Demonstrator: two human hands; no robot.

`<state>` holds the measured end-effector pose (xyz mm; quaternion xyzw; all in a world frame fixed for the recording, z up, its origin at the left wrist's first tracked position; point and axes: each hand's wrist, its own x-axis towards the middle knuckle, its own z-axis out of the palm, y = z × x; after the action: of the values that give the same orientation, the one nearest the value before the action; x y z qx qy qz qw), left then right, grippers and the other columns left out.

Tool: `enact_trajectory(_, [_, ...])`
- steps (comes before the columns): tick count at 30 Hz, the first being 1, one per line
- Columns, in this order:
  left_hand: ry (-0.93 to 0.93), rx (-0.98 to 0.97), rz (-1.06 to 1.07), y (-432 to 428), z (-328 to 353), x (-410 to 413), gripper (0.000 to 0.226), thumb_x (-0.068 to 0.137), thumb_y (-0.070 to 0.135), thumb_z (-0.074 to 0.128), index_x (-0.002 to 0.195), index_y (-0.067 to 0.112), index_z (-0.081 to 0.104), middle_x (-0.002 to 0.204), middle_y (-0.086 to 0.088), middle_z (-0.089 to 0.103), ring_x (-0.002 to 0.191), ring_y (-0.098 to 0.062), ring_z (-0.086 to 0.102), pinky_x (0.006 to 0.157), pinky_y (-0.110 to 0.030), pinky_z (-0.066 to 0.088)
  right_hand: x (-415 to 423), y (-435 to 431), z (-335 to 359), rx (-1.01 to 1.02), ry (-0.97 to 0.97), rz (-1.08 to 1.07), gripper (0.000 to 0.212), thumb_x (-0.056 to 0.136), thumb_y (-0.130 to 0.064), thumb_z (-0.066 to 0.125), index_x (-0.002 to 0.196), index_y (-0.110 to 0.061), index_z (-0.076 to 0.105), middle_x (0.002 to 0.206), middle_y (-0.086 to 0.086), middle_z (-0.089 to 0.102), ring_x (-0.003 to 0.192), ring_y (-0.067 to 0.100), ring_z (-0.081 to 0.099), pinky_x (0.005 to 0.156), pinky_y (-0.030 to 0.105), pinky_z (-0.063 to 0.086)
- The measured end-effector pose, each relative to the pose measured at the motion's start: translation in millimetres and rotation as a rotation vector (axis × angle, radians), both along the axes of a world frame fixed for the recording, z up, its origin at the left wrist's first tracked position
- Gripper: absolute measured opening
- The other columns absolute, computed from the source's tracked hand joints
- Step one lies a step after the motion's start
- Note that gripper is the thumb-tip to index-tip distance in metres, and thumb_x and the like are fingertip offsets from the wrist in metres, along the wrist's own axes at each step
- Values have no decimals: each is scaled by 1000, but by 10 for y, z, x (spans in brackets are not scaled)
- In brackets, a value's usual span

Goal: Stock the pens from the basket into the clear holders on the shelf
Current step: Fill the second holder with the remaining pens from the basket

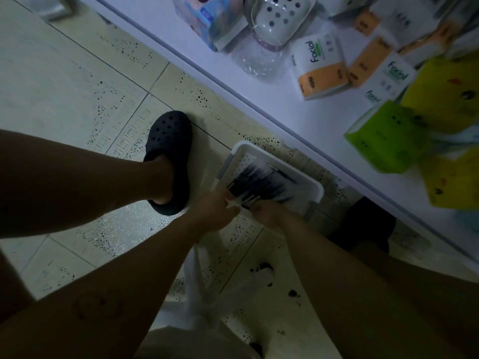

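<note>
Head view: dark slim pens (pixel 259 182) heaped in white plastic basket (pixel 313 186) just ahead of both hands, near ends gripped by curled left hand (pixel 215 211) and right hand (pixel 267 213). Seemingly early: most pens unlifted, clear holders out of sight. Close beyond right hand, white shelf edge (pixel 259 104); beside left, black perforated clog (pixel 168 151).

We look down on a beige tiled floor (pixel 77 81) speckled with dark marks. On it rests a white plastic basket (pixel 315 186) of dark pens (pixel 259 182), close to the edge of a low white shelf (pixel 298 120), and a black perforated clog (pixel 168 141) stands nearby. On the shelf we see orange-and-white facial tissue packs (pixel 320 71), a lime-green pack (pixel 383 141), yellow packs (pixel 445 99) and a white perforated plastic item (pixel 282 14) in clear wrap.
</note>
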<state>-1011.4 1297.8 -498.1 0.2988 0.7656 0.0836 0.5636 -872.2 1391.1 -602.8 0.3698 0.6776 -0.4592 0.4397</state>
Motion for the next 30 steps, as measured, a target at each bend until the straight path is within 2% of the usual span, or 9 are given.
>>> enact_trajectory(3, [10,11,10,14,-1,-2,38,95,29,56,129,14,50,125,-9,58,108,-19,56,80,-25,42,-20,56,-2,-16,-3,-34,19,99,-22,39,108,-14,54,99,2,51,81,16,49,70,27,37])
enact_trajectory(5, [9,15,8,35,-8,-11,37,95,30,56,128,14,50,126,-9,58,109,-20,56,81,-25,42,-34,65,-23,-27,-28,-43,23,99,-22,41,113,-10,55,103,6,50,75,14,45,73,28,36])
enact_trajectory(7, [2,18,4,41,-13,-27,37,95,31,55,128,15,50,126,-9,57,108,-20,56,81,-26,43,-16,51,-75,-36,-45,-20,42,99,-23,41,138,-10,48,125,13,53,93,19,54,80,30,39])
enact_trajectory(10, [44,17,-47,11,-25,-44,39,94,30,56,130,15,49,127,-8,56,109,-19,55,82,-25,43,13,17,-171,-24,-25,-52,44,98,-22,44,141,-11,47,140,12,50,109,24,52,90,31,43])
enact_trajectory(14, [74,9,-95,-29,-60,-15,40,94,30,56,131,16,49,128,-6,55,110,-19,55,88,-29,47,6,11,-176,83,13,-115,10,94,-20,53,90,-23,61,91,0,55,87,18,45,80,29,38])
enact_trajectory(16, [79,7,-103,-32,-95,-7,40,94,31,56,130,16,50,127,-6,56,110,-19,56,90,-31,48,-8,21,-138,74,34,-182,30,94,-17,54,67,-26,42,72,-5,43,73,18,42,71,31,33])
enact_trajectory(20, [80,13,-137,54,-224,41,39,94,33,56,128,16,51,125,-6,57,110,-21,55,92,-34,49,-20,87,72,96,71,-254,27,98,-15,50,72,-15,42,71,3,43,59,14,36,52,27,28])
enact_trajectory(23, [62,14,-210,162,-360,113,32,95,29,53,124,15,54,120,-6,58,107,-22,55,86,-29,47,13,127,216,148,144,-593,10,96,-22,57,101,-14,55,88,10,60,68,21,55,54,28,42])
enact_trajectory(30, [214,-11,-533,430,-827,183,19,93,25,49,104,16,61,98,-4,60,86,-21,57,81,-38,54,50,141,702,23,238,-1574,23,99,-3,41,94,-5,64,76,18,61,59,23,56,52,30,50])
